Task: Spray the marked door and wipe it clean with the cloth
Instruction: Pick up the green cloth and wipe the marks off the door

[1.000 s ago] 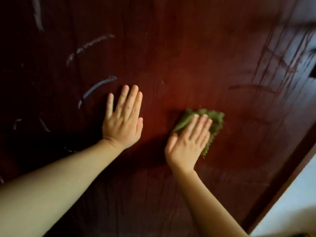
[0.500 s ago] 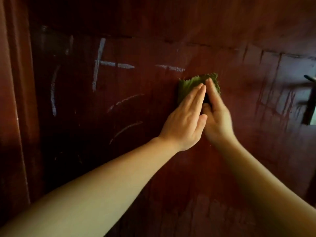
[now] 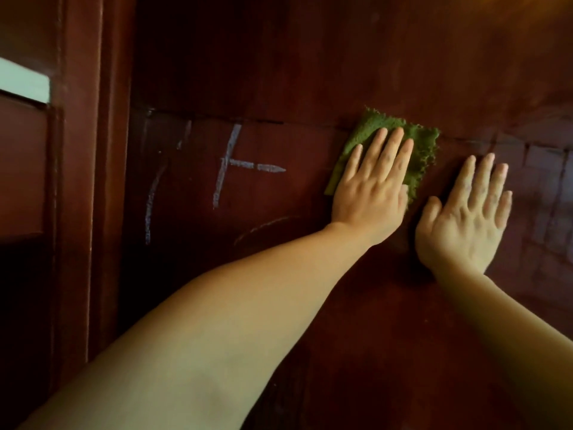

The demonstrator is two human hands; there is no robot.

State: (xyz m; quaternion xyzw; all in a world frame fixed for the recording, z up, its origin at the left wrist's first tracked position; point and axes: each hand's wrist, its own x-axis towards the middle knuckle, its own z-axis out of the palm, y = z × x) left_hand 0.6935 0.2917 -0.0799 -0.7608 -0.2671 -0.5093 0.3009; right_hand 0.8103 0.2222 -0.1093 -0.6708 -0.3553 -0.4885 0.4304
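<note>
Two bare forearms were stretched toward the dark red door [image 3: 341, 57]. The left hand [image 3: 370, 197] lay flat, fingers straight and close together, pressing the green cloth [image 3: 418, 144] against the panel. The right hand [image 3: 465, 218] was spread flat on bare wood just beside it. White chalk marks [image 3: 229, 166] showed left of the cloth.

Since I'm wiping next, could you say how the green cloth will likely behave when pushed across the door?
Probably floppy: the green cloth lies flat under the left hand, its edges wavy. It likely slides on the glossy door and may bunch.
</note>
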